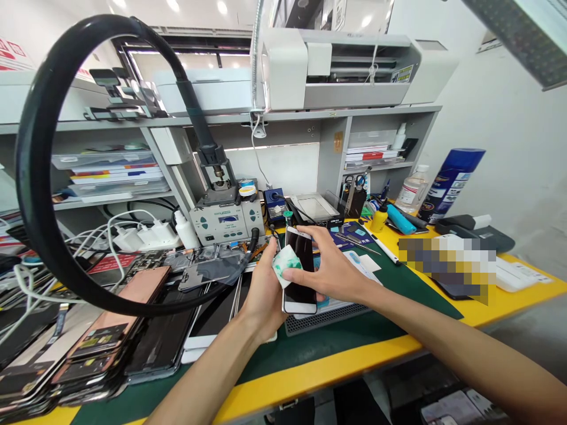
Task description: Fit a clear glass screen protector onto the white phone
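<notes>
In the middle of the head view a white smartphone point(300, 307) with a dark screen is held upright, its face towards me. My left hand point(261, 295) wraps the phone from its left side and below. On the left part of the screen lies a small white pad with green patches point(283, 260), perhaps a folded wipe. My right hand point(336, 265) presses its thumb on the pad, while its other fingers reach around the phone's right edge. A grey perforated mat point(319, 323) lies beneath the hands on the green work mat point(381, 330).
On the left lie stacked phones and phone parts point(133, 301), with a thick black hose point(26, 147) looping above them. Behind stands a grey soldering station point(228, 221). Tweezers point(361, 243), a yellow bottle point(380, 218) and a blue spray can point(452, 183) are on the right.
</notes>
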The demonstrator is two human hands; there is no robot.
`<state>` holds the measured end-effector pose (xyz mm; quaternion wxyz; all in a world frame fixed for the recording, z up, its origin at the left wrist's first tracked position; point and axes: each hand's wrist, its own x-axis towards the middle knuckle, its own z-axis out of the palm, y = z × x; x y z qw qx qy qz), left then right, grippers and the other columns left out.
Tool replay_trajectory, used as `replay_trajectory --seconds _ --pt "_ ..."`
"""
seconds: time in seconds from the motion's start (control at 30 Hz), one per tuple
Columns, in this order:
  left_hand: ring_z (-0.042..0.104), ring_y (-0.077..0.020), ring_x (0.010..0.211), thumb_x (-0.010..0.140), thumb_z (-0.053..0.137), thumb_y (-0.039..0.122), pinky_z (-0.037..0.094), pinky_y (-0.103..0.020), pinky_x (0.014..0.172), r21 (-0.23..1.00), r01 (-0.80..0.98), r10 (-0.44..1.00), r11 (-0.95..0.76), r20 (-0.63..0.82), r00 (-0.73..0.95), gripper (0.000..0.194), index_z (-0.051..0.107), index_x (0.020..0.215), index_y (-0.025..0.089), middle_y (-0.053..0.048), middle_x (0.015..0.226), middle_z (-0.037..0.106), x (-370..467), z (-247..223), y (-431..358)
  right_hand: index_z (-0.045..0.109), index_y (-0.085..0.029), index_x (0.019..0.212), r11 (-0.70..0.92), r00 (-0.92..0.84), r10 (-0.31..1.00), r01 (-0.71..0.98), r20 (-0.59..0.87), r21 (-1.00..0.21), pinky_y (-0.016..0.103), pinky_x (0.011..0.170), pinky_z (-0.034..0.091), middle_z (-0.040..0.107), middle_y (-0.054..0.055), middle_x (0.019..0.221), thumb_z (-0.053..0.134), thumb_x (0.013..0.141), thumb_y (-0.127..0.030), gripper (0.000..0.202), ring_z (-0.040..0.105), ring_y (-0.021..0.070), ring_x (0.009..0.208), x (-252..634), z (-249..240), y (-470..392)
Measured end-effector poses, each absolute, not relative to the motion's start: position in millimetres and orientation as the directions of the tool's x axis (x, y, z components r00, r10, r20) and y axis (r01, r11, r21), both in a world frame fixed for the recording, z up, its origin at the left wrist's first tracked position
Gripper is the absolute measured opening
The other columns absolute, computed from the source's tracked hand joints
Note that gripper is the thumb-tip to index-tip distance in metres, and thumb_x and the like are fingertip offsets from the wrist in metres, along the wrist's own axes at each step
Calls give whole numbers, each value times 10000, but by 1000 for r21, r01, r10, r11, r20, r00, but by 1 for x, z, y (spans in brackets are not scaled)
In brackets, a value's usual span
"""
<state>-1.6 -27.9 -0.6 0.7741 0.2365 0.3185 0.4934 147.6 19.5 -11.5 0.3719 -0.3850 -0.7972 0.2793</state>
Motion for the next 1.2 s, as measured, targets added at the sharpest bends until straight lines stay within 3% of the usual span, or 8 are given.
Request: replay_trajectory --seconds 0.37,0.53,0.8,1.2 --pt "744 -282 826 990 425 560 572 -361 751 655 -693 952 303 -236 193 570 647 1291 130 -135 986 766 -4 -3 -22 297 -275 1549 595 -489 788 450 373 -666 511 1114 436 202 143 1614 741 749 -653 990 272 363 1486 147 -16 17" --pt "744 -285 802 990 415 564 579 -369 738 671 -688 960 275 -236 153 576 640 1290 126 -139 958 764 -4 -1 -23 275 -293 1562 587 -525 780 421 342 -692 497 1058 497 175 141 1619 738 749 -653 1003 266 376 1488 147 -15 16" --pt "745 -278 758 998 388 558 587 -374 711 663 -703 963 259 -238 130 561 656 1259 141 -129 921 765 -5 0 -23 296 -265 1552 613 -530 763 413 370 -673 529 1128 425 209 163 1596 770 737 -607 1004 255 382 1492 146 -17 17" --pt "747 -275 765 1003 398 527 605 -392 721 650 -725 965 228 -251 78 532 665 1248 138 -129 928 761 -4 2 -22 306 -272 1551 628 -572 742 406 351 -664 510 1086 475 200 151 1601 779 728 -614 1009 310 374 1465 146 -17 15"
